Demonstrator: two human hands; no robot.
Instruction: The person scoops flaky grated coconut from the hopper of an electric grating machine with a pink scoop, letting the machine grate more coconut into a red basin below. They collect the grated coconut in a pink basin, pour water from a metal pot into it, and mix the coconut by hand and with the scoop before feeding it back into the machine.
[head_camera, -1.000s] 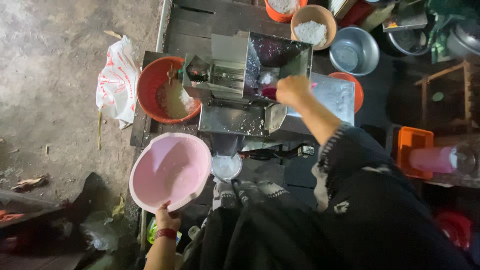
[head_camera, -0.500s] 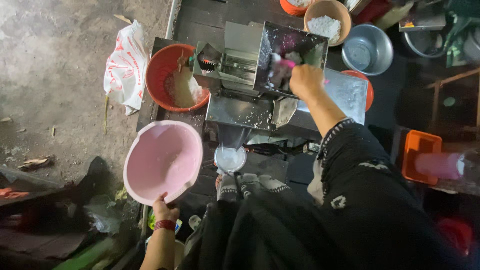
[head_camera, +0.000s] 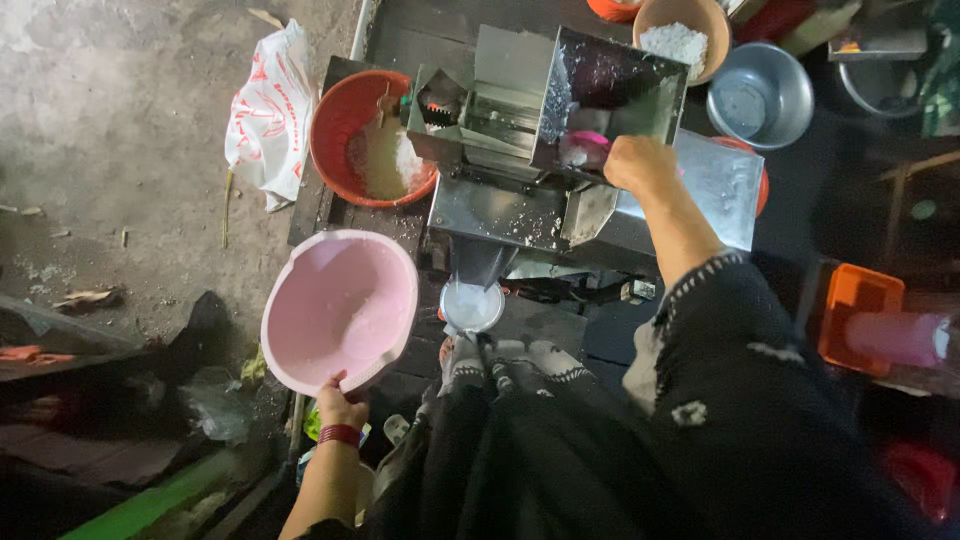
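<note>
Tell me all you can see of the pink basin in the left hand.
The pink basin is a wide, round bowl that looks like plastic, pale and glossy inside with a faint whitish film. It seems to hold nothing else. The left hand grips its near rim, holding it tilted beside the metal machine, below the red basin.

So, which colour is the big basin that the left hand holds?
Pale pink basin, held at its rim by the left hand; head view.

White red-printed bag beside red basin
</note>
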